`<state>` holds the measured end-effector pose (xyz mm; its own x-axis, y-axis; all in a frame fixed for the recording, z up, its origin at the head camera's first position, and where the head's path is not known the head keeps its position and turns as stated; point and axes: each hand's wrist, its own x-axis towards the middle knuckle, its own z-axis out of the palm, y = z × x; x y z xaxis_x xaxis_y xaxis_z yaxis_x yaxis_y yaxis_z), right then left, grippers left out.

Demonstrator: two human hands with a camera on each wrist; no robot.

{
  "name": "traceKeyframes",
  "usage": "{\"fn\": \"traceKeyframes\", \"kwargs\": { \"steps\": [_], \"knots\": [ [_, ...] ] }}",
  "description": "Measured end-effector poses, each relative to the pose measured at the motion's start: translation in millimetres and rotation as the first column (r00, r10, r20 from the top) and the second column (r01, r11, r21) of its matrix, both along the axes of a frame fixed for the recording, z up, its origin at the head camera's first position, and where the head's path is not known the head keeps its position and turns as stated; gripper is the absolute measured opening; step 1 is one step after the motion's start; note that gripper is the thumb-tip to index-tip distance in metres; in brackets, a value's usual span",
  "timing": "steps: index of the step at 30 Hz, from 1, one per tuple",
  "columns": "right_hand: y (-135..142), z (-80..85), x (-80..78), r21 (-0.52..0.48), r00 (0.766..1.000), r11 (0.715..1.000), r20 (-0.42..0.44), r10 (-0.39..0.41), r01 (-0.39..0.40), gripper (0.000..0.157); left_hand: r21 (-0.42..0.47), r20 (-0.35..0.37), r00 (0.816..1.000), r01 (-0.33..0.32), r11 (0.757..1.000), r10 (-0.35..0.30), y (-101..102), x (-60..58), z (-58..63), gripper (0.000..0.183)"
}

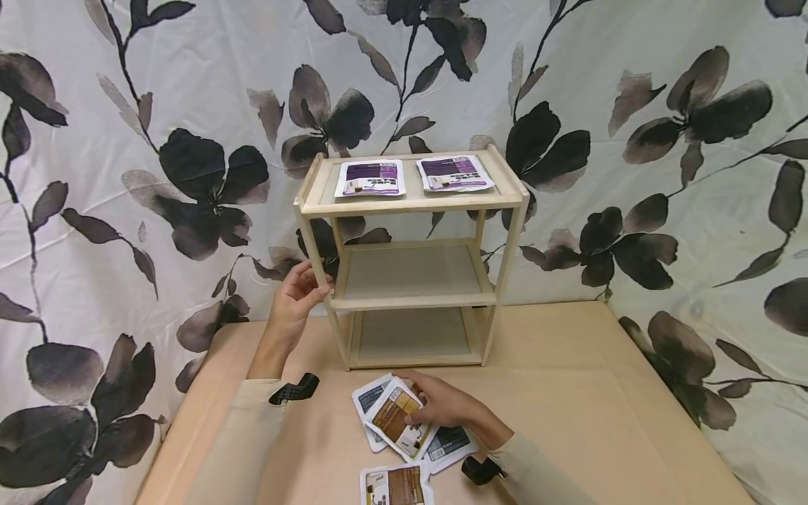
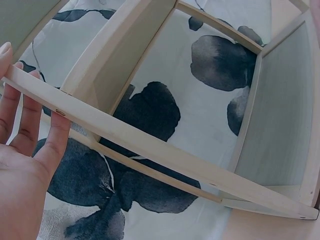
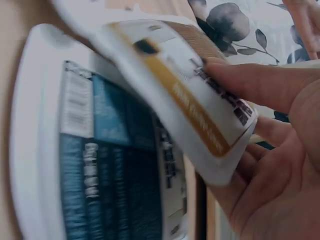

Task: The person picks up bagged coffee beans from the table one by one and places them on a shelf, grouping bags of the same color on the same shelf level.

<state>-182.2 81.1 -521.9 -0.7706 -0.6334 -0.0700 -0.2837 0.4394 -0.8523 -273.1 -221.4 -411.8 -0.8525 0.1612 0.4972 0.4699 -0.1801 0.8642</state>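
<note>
My left hand [image 1: 292, 305] grips the left front post [image 2: 125, 132] of a small three-tier wooden shelf rack [image 1: 413, 205], thumb on one side and fingers on the other. My right hand [image 1: 451, 401] pinches a flat white packet with a brown label [image 3: 185, 85] between thumb and fingers; it is tilted up over the pile in the right wrist view. Beneath it lie packets with dark blue labels, one at the left [image 1: 368, 400] and one at the right [image 1: 449, 445]. Another brown-labelled packet [image 1: 398, 485] lies nearer, cut off by the frame's lower edge.
Two purple-labelled packets, left [image 1: 371, 178] and right [image 1: 456, 173], lie side by side on the rack's top tier. Below are the middle shelf [image 1: 413, 273] and bottom shelf [image 1: 413, 337]. A floral cloth [image 1: 694, 231] hangs behind the tan table [image 1: 568, 393].
</note>
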Motion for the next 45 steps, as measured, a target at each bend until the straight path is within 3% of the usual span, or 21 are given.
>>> {"fn": "traceKeyframes", "kwargs": {
  "steps": [4,11,17,28,38,45],
  "knots": [
    [4.9,-4.7,3.6,-0.081,1.0,0.997,0.022,-0.012,0.014,0.091,-0.003,0.0,1.0,-0.001,1.0,0.001,-0.2,0.1,0.3,0.051],
    [9.2,-14.5,8.3,-0.167,0.997,0.985,0.065,-0.033,0.043,0.048,-0.002,0.005,1.0,-0.007,1.0,0.007,0.6,0.1,1.3,0.051],
    [14.9,-15.6,11.2,-0.257,0.977,0.957,0.197,-0.084,0.134,0.05,0.022,-0.002,1.0,0.005,1.0,-0.005,1.7,0.1,0.0,0.051],
    [28.8,7.6,2.9,-0.264,0.962,0.939,0.218,-0.165,0.221,0.055,0.03,0.008,1.0,0.022,0.999,-0.022,0.6,-1.0,2.1,0.049],
    [31.7,30.2,5.4,-0.406,0.957,0.877,0.23,-0.176,0.259,0.061,0.018,0.005,1.0,0.015,1.0,-0.015,-0.3,-1.9,0.7,0.051],
    [34.3,50.5,8.8,-0.456,0.954,0.854,0.267,-0.138,0.251,0.065,0.003,0.012,1.0,-0.006,1.0,0.006,0.5,-0.2,-0.3,0.051]
  ]
}}
